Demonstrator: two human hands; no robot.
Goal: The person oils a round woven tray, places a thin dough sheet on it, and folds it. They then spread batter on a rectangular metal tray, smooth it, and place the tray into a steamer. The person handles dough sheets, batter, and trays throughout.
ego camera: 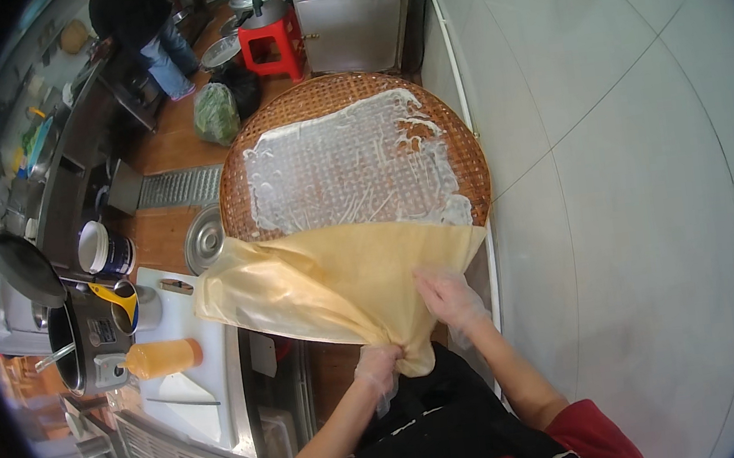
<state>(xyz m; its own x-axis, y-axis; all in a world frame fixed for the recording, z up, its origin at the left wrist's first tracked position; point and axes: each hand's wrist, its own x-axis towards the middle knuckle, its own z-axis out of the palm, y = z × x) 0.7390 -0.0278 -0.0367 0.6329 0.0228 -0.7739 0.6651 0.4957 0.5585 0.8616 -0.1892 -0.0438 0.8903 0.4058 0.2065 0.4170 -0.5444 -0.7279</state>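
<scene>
My left hand (380,371), in a clear plastic glove, grips a bunched corner of a pale yellow cloth (343,259) close to my body. Higher and to the right, my gloved right hand (451,297) has its fingers closed on the same cloth near its right side. The cloth stretches away from me and overlaps the near rim of a large round woven bamboo tray (238,196). On the tray lies a thin, translucent white sheet (346,163), apparently of dough or batter, with torn, wrinkled edges at its right. The cloth hides the near part of the tray.
At left, a white board (212,389) carries an orange squeeze bottle (164,358) beside a dark pot (65,351). Beyond the tray are a red stool (271,46), bagged greens (216,114) and a person (133,25). A tiled wall (622,200) borders the right.
</scene>
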